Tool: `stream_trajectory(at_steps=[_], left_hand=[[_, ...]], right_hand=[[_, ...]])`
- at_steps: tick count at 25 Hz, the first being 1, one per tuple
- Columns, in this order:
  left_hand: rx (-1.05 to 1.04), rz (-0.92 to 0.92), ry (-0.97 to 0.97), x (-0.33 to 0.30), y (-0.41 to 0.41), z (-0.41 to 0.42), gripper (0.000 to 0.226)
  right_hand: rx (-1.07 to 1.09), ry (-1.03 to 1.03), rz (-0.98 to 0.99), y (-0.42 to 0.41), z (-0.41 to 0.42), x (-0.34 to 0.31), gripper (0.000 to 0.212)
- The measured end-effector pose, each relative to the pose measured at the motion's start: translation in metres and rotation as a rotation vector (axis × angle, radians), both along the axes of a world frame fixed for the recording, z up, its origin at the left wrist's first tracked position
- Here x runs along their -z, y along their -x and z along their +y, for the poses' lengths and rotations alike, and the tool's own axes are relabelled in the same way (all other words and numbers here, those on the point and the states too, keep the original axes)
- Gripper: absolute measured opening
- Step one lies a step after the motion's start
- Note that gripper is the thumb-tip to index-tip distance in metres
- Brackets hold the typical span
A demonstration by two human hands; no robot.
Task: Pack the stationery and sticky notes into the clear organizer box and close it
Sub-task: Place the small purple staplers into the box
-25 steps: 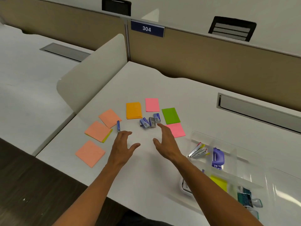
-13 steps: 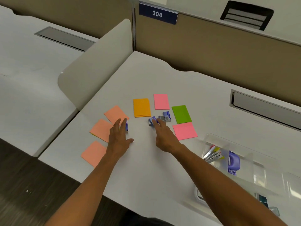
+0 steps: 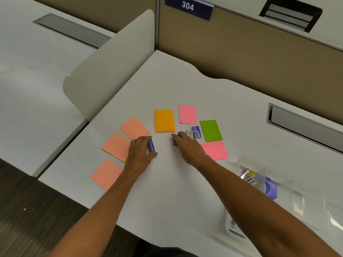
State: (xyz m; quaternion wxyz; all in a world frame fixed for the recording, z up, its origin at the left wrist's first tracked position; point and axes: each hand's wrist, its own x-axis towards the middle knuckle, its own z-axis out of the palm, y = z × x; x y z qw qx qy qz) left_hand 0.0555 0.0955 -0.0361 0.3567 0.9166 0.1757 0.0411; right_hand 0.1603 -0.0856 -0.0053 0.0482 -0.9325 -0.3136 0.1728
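Observation:
Sticky notes lie spread on the white desk (image 3: 167, 191): three salmon ones (image 3: 134, 127), an orange pad (image 3: 164, 120), two pink ones (image 3: 187, 114) and a green one (image 3: 210, 130). My left hand (image 3: 141, 151) pinches a small blue staple box (image 3: 151, 145) between fingers and thumb. My right hand (image 3: 187, 148) curls its fingers over another small blue box (image 3: 175, 141). Two more small boxes (image 3: 194, 132) sit beside the green note. The clear organizer box (image 3: 289, 190) stands open at the right, holding markers (image 3: 247, 176) and a purple item (image 3: 271, 189).
A curved white divider (image 3: 109, 71) rises at the desk's left edge. A tan partition wall (image 3: 241, 58) with a "304" sign closes the back. A grey cable slot (image 3: 304, 127) runs at the right rear. Dark floor lies below the front-left edge.
Both hands have reached forward from hovering over the desk. The left one has closed on the blue box by the salmon notes; the right one has come down on a box in the cluster.

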Motion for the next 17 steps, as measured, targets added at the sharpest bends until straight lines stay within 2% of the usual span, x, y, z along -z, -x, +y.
stream_trajectory(at_steps=[2,6,13,17], left_hand=[[0.001,-0.012,0.035,-0.003,0.001,-0.007,0.067],[0.018,-0.036,0.121,-0.014,0.006,-0.025,0.066],[0.091,-0.08,0.146,-0.02,0.022,-0.052,0.064],[0.162,-0.076,0.148,-0.024,0.027,-0.068,0.068]], right_hand=[[0.041,-0.045,0.005,0.005,-0.005,-0.001,0.056],[0.141,-0.087,0.099,0.018,-0.017,-0.002,0.049],[0.193,-0.079,0.232,0.047,-0.039,-0.002,0.063],[0.213,-0.16,0.275,0.06,-0.055,-0.008,0.052]])
